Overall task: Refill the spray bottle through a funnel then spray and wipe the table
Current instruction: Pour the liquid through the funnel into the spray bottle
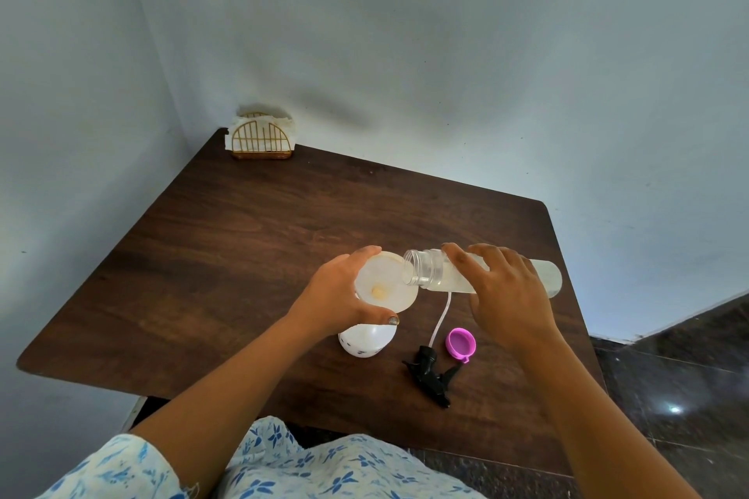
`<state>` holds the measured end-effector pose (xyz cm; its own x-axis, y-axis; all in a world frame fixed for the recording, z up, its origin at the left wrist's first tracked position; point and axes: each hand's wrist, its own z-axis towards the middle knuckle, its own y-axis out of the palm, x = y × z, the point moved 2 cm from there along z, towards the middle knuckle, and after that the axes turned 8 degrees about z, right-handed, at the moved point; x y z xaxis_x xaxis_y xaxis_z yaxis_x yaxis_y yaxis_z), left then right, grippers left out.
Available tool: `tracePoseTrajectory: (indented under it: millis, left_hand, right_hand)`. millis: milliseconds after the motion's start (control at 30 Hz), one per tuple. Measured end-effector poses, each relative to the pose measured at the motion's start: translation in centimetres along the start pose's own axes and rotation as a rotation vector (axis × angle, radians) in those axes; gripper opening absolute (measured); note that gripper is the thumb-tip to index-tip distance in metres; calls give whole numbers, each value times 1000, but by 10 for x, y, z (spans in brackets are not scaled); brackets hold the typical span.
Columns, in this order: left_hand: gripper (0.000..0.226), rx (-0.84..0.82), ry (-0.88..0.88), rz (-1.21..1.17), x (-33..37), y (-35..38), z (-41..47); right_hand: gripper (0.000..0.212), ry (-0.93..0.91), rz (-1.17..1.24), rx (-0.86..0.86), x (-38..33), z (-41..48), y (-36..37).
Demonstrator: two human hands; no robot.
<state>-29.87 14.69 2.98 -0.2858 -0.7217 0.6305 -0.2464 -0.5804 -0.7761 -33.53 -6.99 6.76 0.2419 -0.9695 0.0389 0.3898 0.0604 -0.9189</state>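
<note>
floral sleeve point(121, 466), dark wooden table point(243, 223) against pale blue walls point(405, 32), dark tiled floor point(689, 377).

Recorded far back from the fingers of the left hand point(340, 296), at the elbow end of the forearm: a loose sleeve point(121, 466) in cream cloth printed with small blue flower-and-leaf sprigs, cuff hem frayed, with stray threads. Same printed cloth on the garment front point(324, 470), well behind both wrists, away from the fingers. On the left thumbnail point(392, 321), at the fingertip end: dark, patchy polish; right hand point(510, 296) and forearm uncovered.
</note>
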Motion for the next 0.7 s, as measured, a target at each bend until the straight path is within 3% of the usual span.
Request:
tracePoseTrajectory:
  millis: [700]
  left_hand:
    - [92, -2, -4, 8, -1, 0, -1]
  right_hand:
    - [93, -8, -5, 26, -1, 0, -5]
